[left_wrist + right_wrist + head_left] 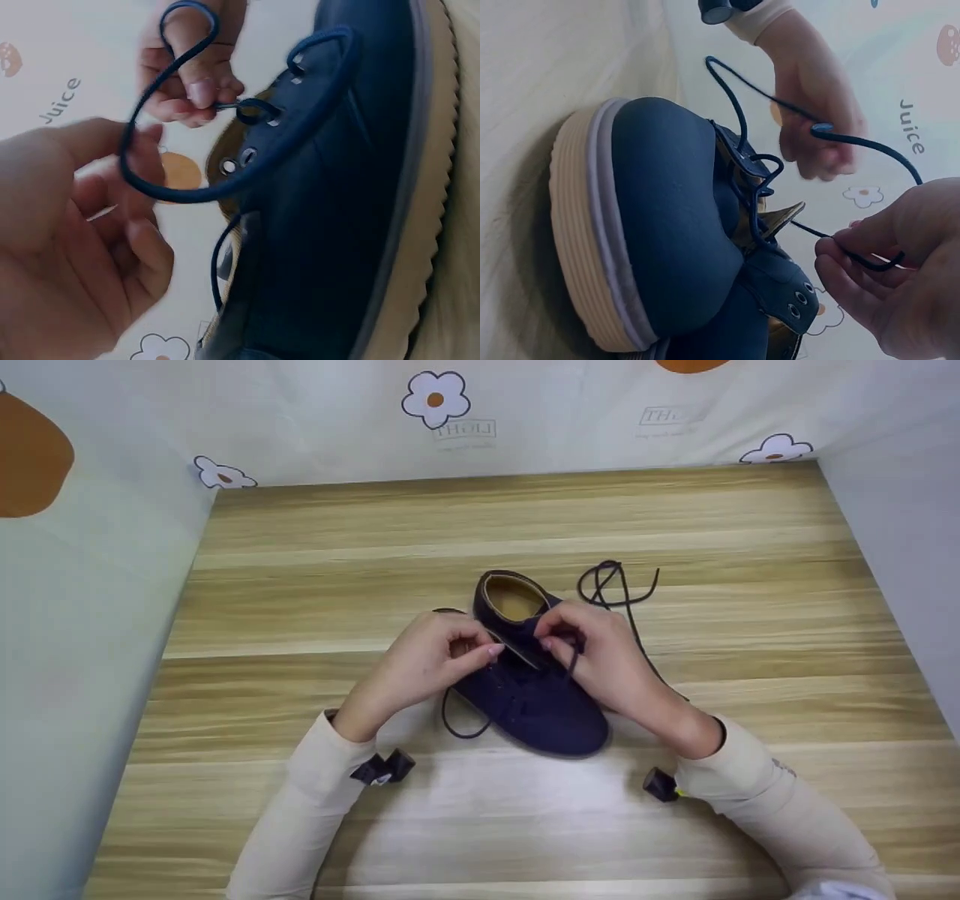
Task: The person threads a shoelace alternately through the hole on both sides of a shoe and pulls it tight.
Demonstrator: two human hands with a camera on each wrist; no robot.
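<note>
A dark navy lace-up shoe (555,720) sits on the table, toe toward the person. Its light ridged sole (585,247) shows in the right wrist view. My right hand (600,649) pinches the dark shoelace (855,259) between thumb and fingers, close to the eyelets (248,157). My left hand (439,656) is over the shoe's other side, thumb near the index finger. In the left wrist view the left hand's fingers (146,251) are loosely curled. A shoelace loop crosses in front of them, and no grip on it shows. The left hand is blurred in the right wrist view.
A loose, tangled length of shoelace (630,600) lies on the wood-grain table (337,562) to the shoe's right. Another lace loop (465,735) hangs at its left. Patterned sheeting (540,427) stands behind the table. Small black devices (660,784) sit at both wrists.
</note>
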